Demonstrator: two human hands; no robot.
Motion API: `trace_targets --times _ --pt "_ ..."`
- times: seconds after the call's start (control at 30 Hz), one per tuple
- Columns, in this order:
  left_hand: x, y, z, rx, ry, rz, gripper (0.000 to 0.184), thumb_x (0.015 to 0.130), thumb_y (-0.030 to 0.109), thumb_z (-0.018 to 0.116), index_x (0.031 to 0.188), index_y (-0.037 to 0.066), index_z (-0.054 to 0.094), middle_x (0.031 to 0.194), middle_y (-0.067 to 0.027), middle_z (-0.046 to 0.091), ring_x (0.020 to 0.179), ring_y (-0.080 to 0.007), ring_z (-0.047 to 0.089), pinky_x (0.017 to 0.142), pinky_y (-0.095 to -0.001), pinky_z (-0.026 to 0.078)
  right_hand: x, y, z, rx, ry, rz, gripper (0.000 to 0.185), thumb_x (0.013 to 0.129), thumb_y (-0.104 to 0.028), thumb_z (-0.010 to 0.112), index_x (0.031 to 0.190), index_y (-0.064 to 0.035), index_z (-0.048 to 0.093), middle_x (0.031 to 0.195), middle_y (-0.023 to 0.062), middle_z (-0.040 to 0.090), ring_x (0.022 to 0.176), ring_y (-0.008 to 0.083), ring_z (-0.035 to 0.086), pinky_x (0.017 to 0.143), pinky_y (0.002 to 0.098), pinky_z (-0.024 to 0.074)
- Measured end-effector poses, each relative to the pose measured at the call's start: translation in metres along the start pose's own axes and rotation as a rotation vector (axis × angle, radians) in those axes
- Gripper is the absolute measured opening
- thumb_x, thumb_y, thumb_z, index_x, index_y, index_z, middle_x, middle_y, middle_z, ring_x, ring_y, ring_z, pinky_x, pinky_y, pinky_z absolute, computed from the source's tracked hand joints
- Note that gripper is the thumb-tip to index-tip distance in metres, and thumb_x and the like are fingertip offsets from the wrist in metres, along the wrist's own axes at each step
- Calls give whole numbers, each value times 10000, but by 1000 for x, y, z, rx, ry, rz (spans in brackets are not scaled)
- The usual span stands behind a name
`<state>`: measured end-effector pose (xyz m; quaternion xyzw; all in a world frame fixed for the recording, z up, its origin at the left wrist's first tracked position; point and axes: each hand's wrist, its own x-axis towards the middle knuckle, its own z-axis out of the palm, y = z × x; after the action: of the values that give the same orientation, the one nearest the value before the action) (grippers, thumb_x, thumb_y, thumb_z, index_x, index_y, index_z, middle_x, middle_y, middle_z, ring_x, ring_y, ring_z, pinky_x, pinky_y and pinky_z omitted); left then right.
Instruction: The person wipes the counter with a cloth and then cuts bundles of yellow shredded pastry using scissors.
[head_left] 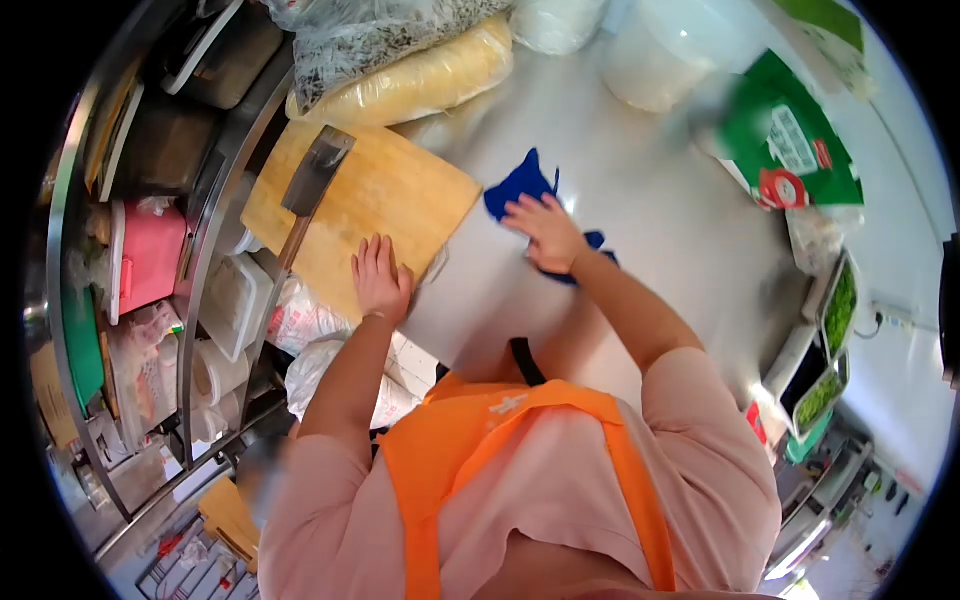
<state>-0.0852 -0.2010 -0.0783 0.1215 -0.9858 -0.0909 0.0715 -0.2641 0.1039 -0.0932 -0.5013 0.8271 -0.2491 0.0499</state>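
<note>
Leaning over a steel table [700, 240], a person in an orange apron [420, 460] has both bare hands down, one on each side of the right-hand edge of a wooden cutting board [420, 190]. From where I stand, that board is the easiest landmark. The left hand [380, 285] rests palm down on the board's near corner, its fingers stretched out and gripping nothing. The right hand [547, 230] is to the right of the board, laid over a dark blue cloth [520, 190]. Its fingers are fanned out, not curled around the fabric; how hard the palm presses, I cannot tell. The cloth lies bunched on the steel just beside the board's right corner, showing on both sides of the hand; whether it touches the wood is unclear. A cleaver [318, 175] lies on the left part of the board, blade toward the far side and handle toward the left edge. Plastic bags [420, 80] sit beyond the board, and a green bag [800, 130] stands well to its right.

Handling the cloth well, I judge, calls for smoothing it into a flat pad, spreading pressure through the whole palm, and moving in long, overlapping strokes. The left hand is well placed to steady the board, and should stay clear of the blade.
</note>
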Motion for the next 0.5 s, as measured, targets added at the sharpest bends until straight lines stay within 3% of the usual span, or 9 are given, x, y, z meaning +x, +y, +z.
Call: trace_targets --times 0.07,0.13,0.2,0.27,0.33,0.37,0.4,0.47,0.5 --pt "-2 -4 6 24 16 21 590 848 274 498 1379 50 371 1435 -154 358 1368 -357 256 1118 -523 179 -45 -74 27 79 -48 3 580 647 -83 588 1224 -133 578 1350 83 496 1306 277 396 1098 514 227" --pt "-4 -3 11 44 49 46 589 856 288 488 1381 50 369 1440 -149 353 1371 -354 249 1121 -518 177 -78 -152 45 256 -260 -138 490 635 -66 586 1119 -123 636 1240 79 567 1218 262 473 1088 498 242" --pt "-4 0 13 107 -38 -20 578 863 280 486 1380 51 368 1442 -155 348 1363 -356 261 1120 -506 188 -114 -188 80 594 -334 -154 394 644 -55 583 1024 -112 668 1100 92 627 1096 254 550 1022 440 350" --pt "-12 14 -21 16 -121 -10 551 857 228 517 1352 21 391 1414 -184 372 1330 -371 305 1106 -474 237 -129 -197 46 679 -341 189 335 676 -49 568 989 -104 674 993 113 650 1024 269 586 938 392 431" --pt "-32 28 -49 -226 -65 62 526 835 165 563 1307 -17 418 1374 -212 404 1287 -379 355 1078 -435 297 -151 -186 -34 993 -115 444 336 719 32 493 993 -77 655 933 118 655 922 278 610 835 340 489" --pt "-51 24 -54 -294 43 145 495 812 120 595 1255 -44 450 1299 -225 465 1224 -385 416 1044 -423 337 -157 -181 -88 911 -195 713 371 720 55 467 1015 -74 651 912 91 659 893 227 616 808 315 494" --pt "-76 20 -60 -285 35 141 495 812 120 595 1255 -44 450 1299 -225 465 1224 -385 416 1044 -423 337 -194 -145 -83 1027 40 606 483 663 101 409 1060 -61 632 999 58 635 937 160 590 840 297 484" --pt "-130 12 -67 -309 -26 51 451 802 102 596 1215 -36 481 1228 -223 511 1163 -388 462 1011 -432 362 -238 -102 -128 939 331 669 573 612 97 410 1132 -36 612 1131 64 620 1081 164 553 950 280 427" --pt "-159 7 -63 -298 -31 34 451 802 102 596 1215 -36 481 1228 -223 511 1163 -388 462 1011 -432 362 -259 -79 -141 837 472 687 550 651 60 401 1151 -36 608 1077 68 633 1024 155 570 922 267 438"
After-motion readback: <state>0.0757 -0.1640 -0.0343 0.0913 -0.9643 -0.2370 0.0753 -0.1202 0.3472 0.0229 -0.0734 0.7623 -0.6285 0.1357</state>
